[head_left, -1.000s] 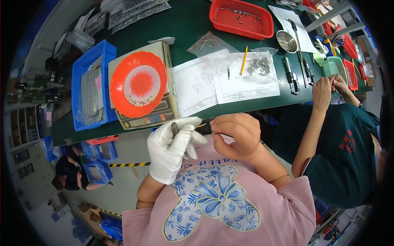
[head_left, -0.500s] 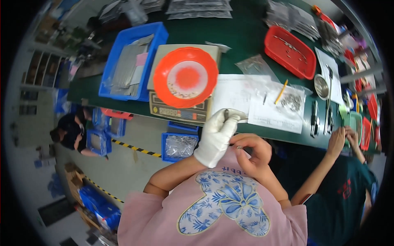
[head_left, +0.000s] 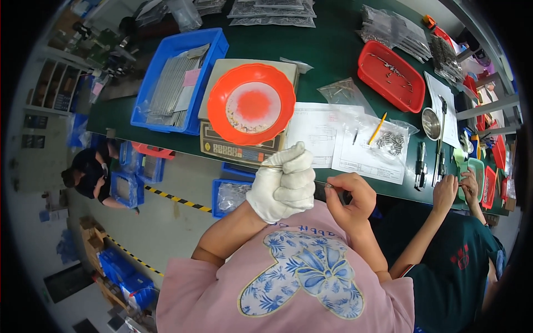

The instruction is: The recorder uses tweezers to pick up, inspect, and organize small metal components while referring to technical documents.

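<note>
My left hand (head_left: 286, 186), in a white glove, is closed in front of the scale with its fingers curled in. A thin, dark, pin-like piece (head_left: 271, 166) sticks out of it to the left, beside the thumb. Bare and to the right of the glove, my right hand (head_left: 353, 202) pinches a tiny metallic part (head_left: 329, 186) between thumb and forefinger; its exact kind is too small to make out. Just beyond the glove, an orange-red bowl (head_left: 219, 105) with small bits in its bottom rests on a beige scale (head_left: 236, 150).
Left of the scale lies a blue tray (head_left: 144, 108) of thin bagged rods. Printed sheets (head_left: 313, 133), a yellow pencil (head_left: 378, 129) and a bag of small metal pieces (head_left: 391, 143) lie to the right. Farther off are a red tray (head_left: 369, 83) and a metal ladle (head_left: 431, 123). A co-worker's hands (head_left: 446, 191) work at right.
The gloved left hand has turned and its fingers have curled, with the thin piece now pointing left. My right hand has shifted slightly right, away from the glove, still pinching.
</note>
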{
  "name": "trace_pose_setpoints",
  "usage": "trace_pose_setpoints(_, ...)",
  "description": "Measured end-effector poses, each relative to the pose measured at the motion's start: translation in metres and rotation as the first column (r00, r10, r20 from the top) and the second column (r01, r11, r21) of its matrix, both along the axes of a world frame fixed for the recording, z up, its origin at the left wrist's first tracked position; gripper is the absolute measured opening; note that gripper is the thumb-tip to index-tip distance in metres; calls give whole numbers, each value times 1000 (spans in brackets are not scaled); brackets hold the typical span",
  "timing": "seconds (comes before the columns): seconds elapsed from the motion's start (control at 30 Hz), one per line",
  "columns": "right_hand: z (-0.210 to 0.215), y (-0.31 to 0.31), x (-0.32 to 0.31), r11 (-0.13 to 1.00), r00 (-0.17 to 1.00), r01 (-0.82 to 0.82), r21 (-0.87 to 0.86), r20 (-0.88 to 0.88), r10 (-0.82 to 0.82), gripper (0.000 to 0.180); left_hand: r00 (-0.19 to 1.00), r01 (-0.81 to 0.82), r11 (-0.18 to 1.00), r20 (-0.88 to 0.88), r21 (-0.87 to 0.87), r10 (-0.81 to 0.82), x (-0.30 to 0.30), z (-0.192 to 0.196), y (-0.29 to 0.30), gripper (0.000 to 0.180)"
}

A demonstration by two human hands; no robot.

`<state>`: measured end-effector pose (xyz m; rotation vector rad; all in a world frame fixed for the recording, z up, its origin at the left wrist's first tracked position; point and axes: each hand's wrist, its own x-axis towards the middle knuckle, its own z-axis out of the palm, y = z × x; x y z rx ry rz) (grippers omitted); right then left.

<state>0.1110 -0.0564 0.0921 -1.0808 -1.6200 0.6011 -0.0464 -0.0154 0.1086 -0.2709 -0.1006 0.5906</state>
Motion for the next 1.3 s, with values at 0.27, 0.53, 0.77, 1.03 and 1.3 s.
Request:
trace_pose_setpoints(0.27, 5, -1, 0, 999, 1000, -18, 40, -12, 19, 20, 996, 19, 1000, -83, 10, -18, 3, 5, -5, 36)
trace_pose_setpoints(0.53, 10, -1, 3, 993, 1000, -20, 116, 7, 20, 21, 981, 87, 982, -184, 166, -56, -2, 7, -11, 37)
trace_pose_setpoints(0.77, 8, -5, 4, 994, 1000, -18, 112, -12, 20, 21, 915, 137, 924, -403, 356, 19, -3, 17, -14, 36)
trace_pose_setpoints(1.03, 23, -4, 5, 981, 994, -25, 191, 113, 3, 22, 176, 162, 775, -791, 611, 586, 15, 23, -20, 24)
trace_pose_setpoints(1.3, 13, 2, 8, 969, 976, -1, 247, 210, -53, 23, 97, 101, 813, -819, 574, 566, 15, 15, -21, 19)
